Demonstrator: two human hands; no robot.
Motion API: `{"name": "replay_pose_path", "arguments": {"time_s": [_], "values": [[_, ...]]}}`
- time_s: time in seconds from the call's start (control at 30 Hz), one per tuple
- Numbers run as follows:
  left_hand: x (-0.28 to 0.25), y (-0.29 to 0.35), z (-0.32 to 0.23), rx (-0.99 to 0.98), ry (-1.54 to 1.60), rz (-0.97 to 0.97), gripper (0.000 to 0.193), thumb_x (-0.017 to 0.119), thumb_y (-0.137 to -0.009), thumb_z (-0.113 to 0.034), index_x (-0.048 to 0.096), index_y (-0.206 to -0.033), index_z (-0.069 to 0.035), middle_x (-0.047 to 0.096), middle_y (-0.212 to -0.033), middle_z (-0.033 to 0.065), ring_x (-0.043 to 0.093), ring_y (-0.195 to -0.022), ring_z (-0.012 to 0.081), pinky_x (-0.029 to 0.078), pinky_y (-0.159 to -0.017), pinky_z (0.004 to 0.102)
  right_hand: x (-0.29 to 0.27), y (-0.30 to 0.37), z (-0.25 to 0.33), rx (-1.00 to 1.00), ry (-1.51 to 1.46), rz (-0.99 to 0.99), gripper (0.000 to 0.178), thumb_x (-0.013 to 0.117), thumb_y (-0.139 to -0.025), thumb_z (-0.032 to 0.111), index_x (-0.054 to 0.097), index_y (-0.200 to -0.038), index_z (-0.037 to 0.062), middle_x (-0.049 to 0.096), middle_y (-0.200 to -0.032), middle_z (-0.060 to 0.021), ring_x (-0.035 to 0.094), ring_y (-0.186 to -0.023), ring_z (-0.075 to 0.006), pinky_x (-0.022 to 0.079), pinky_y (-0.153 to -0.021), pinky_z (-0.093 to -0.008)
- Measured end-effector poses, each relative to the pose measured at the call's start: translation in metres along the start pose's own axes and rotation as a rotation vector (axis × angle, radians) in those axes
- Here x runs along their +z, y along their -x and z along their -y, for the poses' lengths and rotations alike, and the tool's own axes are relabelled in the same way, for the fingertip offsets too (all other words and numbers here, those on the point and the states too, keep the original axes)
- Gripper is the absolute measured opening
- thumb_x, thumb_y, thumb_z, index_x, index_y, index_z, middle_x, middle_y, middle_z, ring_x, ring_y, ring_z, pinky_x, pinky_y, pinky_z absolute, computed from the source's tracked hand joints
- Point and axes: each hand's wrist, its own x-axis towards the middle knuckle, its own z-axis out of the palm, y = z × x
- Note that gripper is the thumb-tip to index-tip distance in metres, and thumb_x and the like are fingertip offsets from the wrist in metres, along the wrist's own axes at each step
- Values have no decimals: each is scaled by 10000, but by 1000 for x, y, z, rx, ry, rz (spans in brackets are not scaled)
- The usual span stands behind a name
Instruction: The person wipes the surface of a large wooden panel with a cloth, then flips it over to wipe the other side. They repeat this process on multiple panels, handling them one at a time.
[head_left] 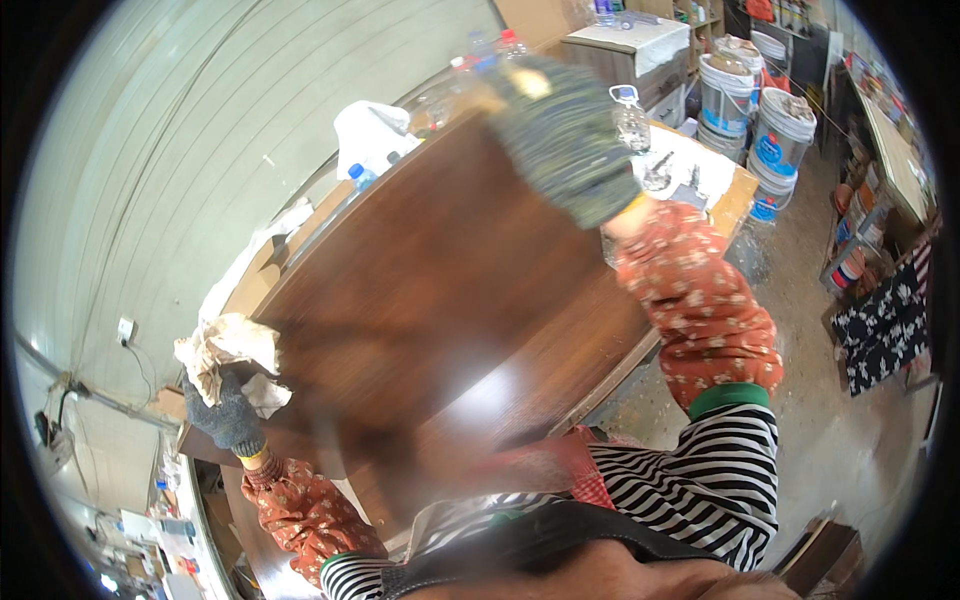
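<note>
A large dark brown wood-grain panel (430,260) stretches in front of me, with a bright reflection near its closer side. My left hand (230,418), in a dark grey knitted glove, is closed around a crumpled cream rag (232,352) at the panel's left end. My right hand (568,145), in a grey-green glove, is over the panel's far right corner. Motion smears its fingers, and a pale yellowish spot shows near their tips; whether they hold anything is unclear. Both forearms wear red flowered sleeve covers.
Behind the panel are a white cloth (368,135), a blue-capped bottle (361,178) and other bottles. A clear jug (630,120) stands on a side table (735,200) at the right. Stacked white buckets (783,140) are beyond it. A pale wall (200,120) runs along the far left.
</note>
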Motion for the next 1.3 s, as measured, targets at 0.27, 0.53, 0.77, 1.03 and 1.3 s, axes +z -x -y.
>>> {"name": "replay_pose_path", "arguments": {"time_s": [0.27,0.53,0.77,1.03,1.3], "values": [[3,-4,8,-18,-48,20,292,669,-886,-135,649,-1125,31,705,-987,193,677,-893,353,523,-779,428,10,13,56,121,-485,109,306,633,-914,263,661,-1190,134,650,-1194,-108,645,-1008,-334,515,-844,-451],[3,1,0,-147,10,5,366,658,-874,-98,623,-1207,50,707,-1067,189,672,-974,319,512,-874,425,10,26,-53,221,-145,26,225,637,-916,238,703,-1086,106,705,-992,-122,664,-916,-320,525,-803,-453],[2,-2,13,-206,65,-5,342,647,-910,-124,617,-1201,53,701,-1043,151,671,-906,221,556,-764,360,10,16,-37,79,-191,-3,206,617,-916,246,649,-1072,115,657,-962,-123,646,-921,-321,514,-793,-457],[1,4,22,-30,-59,-91,328,624,-948,-189,627,-1192,28,699,-1022,143,670,-891,234,555,-748,359,18,13,-64,135,-286,137,245,615,-905,220,673,-1131,145,677,-985,-141,657,-934,-322,530,-800,-452],[1,-3,11,-195,-86,-39,406,596,-991,-307,634,-1236,15,713,-1117,135,672,-987,244,527,-861,378,20,39,-141,-24,49,408,296,598,-893,115,656,-1163,9,691,-891,-185,678,-776,-299,568,-679,-424]]}}
